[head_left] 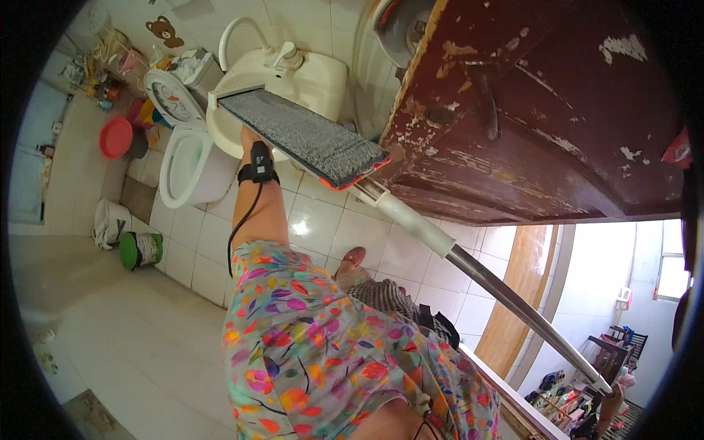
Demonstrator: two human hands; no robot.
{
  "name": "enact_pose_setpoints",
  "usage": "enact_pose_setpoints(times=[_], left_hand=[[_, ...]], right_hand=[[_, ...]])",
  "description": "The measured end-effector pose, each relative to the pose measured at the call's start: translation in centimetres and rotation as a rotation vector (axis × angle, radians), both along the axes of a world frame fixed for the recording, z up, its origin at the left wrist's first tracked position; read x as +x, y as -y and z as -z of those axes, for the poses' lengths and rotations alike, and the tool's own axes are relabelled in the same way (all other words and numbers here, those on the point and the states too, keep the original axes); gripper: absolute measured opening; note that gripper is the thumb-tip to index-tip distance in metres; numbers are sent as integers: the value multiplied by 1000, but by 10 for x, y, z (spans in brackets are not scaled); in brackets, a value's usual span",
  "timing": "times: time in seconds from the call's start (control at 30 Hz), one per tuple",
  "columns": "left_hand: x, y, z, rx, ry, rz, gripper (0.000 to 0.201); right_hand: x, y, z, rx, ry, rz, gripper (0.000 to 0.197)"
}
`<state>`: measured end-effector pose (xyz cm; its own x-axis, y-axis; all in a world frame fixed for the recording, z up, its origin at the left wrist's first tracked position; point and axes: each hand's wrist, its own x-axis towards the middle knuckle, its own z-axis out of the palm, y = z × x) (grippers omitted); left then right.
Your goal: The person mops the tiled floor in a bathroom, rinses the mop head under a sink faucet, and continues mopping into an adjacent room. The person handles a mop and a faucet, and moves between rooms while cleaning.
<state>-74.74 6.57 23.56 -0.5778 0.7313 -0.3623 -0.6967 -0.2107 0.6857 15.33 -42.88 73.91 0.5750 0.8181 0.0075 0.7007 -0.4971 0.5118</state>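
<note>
The room is bright with daylight. Most light comes from the window (672, 268) far on the right, which looks washed out white. A shiny spot of glare sits on the floor tiles (302, 227). The door (543, 110) looks dark. The picture is round, with black corners, and straight lines bend near the rim. Things at the edges look soft and fuzzy

Mop head (304, 138) and wooden door (543, 110) block the sink (293, 81) (floor left open)

White-tiled bathroom floor (323, 220) beside a peeling brown wooden door (543, 110) (daylit window (671, 268) beyond it).
</note>
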Motion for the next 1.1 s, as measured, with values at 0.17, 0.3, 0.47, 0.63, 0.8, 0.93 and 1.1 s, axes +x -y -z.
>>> enact_pose_setpoints(times=[0.17,0.3,0.47,0.63,0.8,0.93,1.1], left_hand=[[-10,-2,-22,-95,89,42,41],[9,5,-3,-64,210,83,41],[33,15,-2,-3,220,97,35],[66,30,-28,-28,237,61,45],[88,48,-52,-92,272,90,51],[109,67,-65,-61,458,134,49],[132,67,-67,-77,332,102,51]], right_hand=[[-13,-40,35,38,-49,-127,27],[-77,-76,97,99,-175,-422,27],[-174,-125,201,77,-173,-442,14],[-248,-163,275,75,-265,-407,13],[-289,-186,293,37,-364,-365,13],[-297,-191,286,46,-300,-369,14],[-281,-193,278,-1,-296,-379,15]])
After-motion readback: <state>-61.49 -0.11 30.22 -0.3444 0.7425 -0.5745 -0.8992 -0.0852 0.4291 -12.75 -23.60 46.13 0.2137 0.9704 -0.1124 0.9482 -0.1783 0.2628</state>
